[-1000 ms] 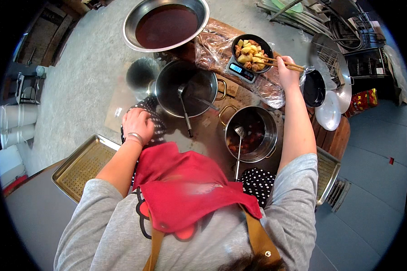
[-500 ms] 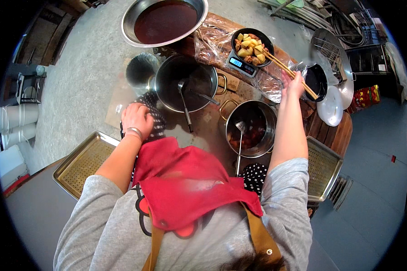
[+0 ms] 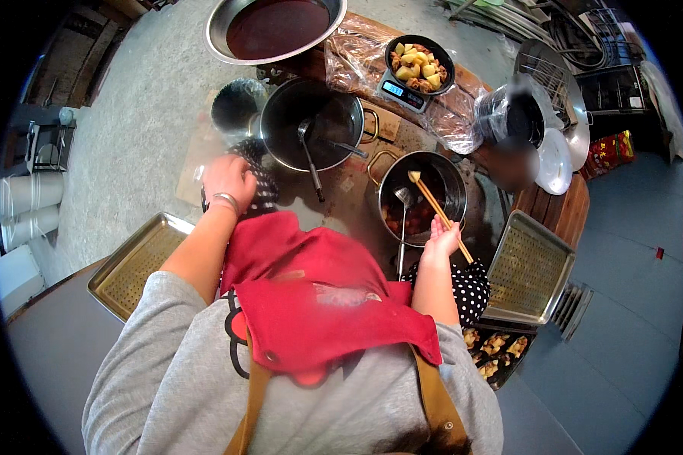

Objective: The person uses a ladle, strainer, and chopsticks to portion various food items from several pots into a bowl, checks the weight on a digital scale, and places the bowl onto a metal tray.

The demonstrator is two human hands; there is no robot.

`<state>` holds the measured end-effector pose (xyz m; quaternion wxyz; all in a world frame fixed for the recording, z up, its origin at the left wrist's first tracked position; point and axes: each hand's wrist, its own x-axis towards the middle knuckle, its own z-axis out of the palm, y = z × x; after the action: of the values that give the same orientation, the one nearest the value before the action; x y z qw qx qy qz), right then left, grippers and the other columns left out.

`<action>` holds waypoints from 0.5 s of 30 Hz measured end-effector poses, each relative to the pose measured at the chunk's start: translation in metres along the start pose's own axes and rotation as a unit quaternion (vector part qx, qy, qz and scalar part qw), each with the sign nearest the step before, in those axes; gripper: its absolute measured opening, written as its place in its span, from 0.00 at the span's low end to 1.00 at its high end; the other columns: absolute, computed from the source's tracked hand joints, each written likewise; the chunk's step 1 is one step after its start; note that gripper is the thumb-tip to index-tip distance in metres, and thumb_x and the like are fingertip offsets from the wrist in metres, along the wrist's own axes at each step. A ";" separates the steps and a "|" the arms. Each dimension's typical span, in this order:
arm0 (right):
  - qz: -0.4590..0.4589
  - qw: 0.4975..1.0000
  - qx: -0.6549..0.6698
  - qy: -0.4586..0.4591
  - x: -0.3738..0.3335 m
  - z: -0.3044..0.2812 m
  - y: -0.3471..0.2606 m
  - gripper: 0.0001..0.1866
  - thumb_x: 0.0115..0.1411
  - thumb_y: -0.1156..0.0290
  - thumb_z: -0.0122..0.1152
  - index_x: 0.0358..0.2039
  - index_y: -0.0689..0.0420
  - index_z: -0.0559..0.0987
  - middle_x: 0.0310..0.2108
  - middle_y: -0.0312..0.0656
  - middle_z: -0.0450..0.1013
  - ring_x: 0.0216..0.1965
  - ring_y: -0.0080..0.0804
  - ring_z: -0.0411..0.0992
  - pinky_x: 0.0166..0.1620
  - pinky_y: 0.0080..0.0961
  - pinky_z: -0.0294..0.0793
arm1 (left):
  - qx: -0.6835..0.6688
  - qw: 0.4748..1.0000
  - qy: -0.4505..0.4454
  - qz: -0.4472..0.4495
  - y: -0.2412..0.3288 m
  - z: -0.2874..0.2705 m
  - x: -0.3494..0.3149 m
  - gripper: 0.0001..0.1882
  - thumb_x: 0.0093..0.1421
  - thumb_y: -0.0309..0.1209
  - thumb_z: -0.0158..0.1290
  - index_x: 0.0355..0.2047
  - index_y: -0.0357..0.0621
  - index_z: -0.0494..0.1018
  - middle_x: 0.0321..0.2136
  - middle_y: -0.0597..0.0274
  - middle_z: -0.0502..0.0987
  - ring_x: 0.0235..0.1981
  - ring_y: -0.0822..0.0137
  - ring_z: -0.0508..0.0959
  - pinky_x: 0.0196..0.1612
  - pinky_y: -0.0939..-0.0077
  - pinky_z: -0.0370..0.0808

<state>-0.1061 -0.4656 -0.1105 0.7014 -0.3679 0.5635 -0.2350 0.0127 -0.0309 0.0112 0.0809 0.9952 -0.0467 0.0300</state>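
Note:
My right hand [image 3: 442, 241] is closed around a pair of wooden chopsticks [image 3: 437, 202]. At their tips is a small pale-yellow chunk [image 3: 414, 176], probably potato, over the two-handled steel pot [image 3: 463, 199] on the right. Inside that pot a long-handled ladle [image 3: 404, 199] leans in reddish-brown food. My left hand [image 3: 230, 182] lies with slightly bent fingers on black-and-white polka-dot fabric [image 3: 262, 193], holding nothing. A black bowl [image 3: 393, 54] filled with potato and brown chunks [image 3: 420, 67] sits on a digital kitchen scale [image 3: 404, 94] at the far side.
A larger pot [image 3: 281, 155] with a ladle [image 3: 309, 161] stands left of centre. Beyond it is a wide basin [image 3: 218, 47] of dark red liquid. Stacked black bowls in plastic [image 3: 517, 121] and a white lid [image 3: 555, 168] are far right. Perforated trays [image 3: 535, 265] and filled bowls [image 3: 495, 345] lie near right.
My right hand has drawn back from beside the black bowl toward me, bringing the chopsticks over the right pot with a pale chunk. My left hand has stayed in place.

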 end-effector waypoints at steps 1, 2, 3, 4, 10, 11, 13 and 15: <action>0.004 1.000 -0.004 0.018 0.004 -0.006 0.007 0.14 0.63 0.61 0.42 0.39 0.60 0.63 0.35 0.48 0.68 0.31 0.40 0.74 0.39 0.33 0.75 | 0.000 1.000 -0.004 0.000 0.001 -0.001 0.001 0.07 0.45 0.34 0.49 0.24 0.48 0.74 0.31 0.60 0.74 0.39 0.58 0.72 0.42 0.63 0.68; 0.008 0.999 -0.007 0.036 0.008 -0.012 0.014 0.14 0.62 0.61 0.42 0.39 0.60 0.62 0.35 0.48 0.68 0.31 0.40 0.74 0.39 0.33 0.75 | 0.001 1.000 -0.009 0.000 0.002 -0.003 0.001 0.08 0.45 0.34 0.49 0.25 0.47 0.75 0.32 0.60 0.74 0.38 0.57 0.72 0.42 0.62 0.68; 0.010 0.998 -0.006 0.059 0.009 -0.015 0.020 0.14 0.62 0.61 0.43 0.39 0.60 0.63 0.35 0.48 0.68 0.31 0.40 0.74 0.39 0.34 0.75 | 0.007 1.000 -0.013 0.001 0.004 -0.006 -0.001 0.08 0.45 0.34 0.49 0.25 0.47 0.75 0.32 0.59 0.75 0.38 0.57 0.72 0.42 0.62 0.69; 0.012 0.997 -0.004 0.082 0.012 -0.016 0.026 0.14 0.62 0.62 0.43 0.39 0.59 0.63 0.35 0.48 0.68 0.31 0.41 0.74 0.40 0.34 0.75 | 0.005 1.000 -0.005 0.008 0.004 -0.008 -0.002 0.09 0.45 0.34 0.49 0.25 0.47 0.75 0.33 0.59 0.75 0.38 0.57 0.72 0.42 0.62 0.69; 0.007 0.996 0.011 0.090 0.035 -0.021 0.051 0.15 0.61 0.61 0.46 0.41 0.60 0.62 0.36 0.47 0.68 0.30 0.39 0.74 0.37 0.29 0.77 | 0.006 0.999 -0.050 -0.004 0.001 -0.005 -0.006 0.11 0.48 0.36 0.48 0.29 0.47 0.76 0.34 0.58 0.75 0.40 0.57 0.72 0.43 0.64 0.69; 0.017 0.995 -0.005 0.100 0.018 -0.007 0.043 0.14 0.62 0.61 0.45 0.40 0.59 0.62 0.35 0.48 0.68 0.30 0.39 0.74 0.36 0.29 0.77 | 0.028 0.999 -0.029 0.000 -0.003 -0.004 -0.010 0.11 0.48 0.35 0.47 0.28 0.47 0.76 0.33 0.57 0.75 0.38 0.57 0.73 0.43 0.63 0.69; 0.011 0.994 0.002 0.106 0.016 -0.009 0.039 0.12 0.63 0.62 0.44 0.39 0.59 0.63 0.33 0.48 0.69 0.28 0.39 0.74 0.36 0.30 0.76 | 0.027 0.999 -0.032 0.003 -0.002 -0.006 -0.008 0.11 0.48 0.36 0.47 0.28 0.47 0.76 0.33 0.58 0.75 0.38 0.57 0.73 0.43 0.63 0.69; 0.008 0.993 -0.005 0.116 0.013 -0.011 0.034 0.12 0.63 0.63 0.43 0.39 0.58 0.64 0.31 0.47 0.70 0.28 0.37 0.74 0.36 0.30 0.75 | 0.038 0.999 -0.033 -0.005 -0.003 -0.004 -0.009 0.11 0.48 0.36 0.48 0.28 0.49 0.76 0.33 0.60 0.75 0.39 0.58 0.73 0.43 0.64 0.69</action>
<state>-0.1164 -0.4566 -0.1462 0.6313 -0.3375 0.6449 -0.2675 0.0035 -0.0268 0.0141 0.0412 0.9982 -0.0434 -0.0012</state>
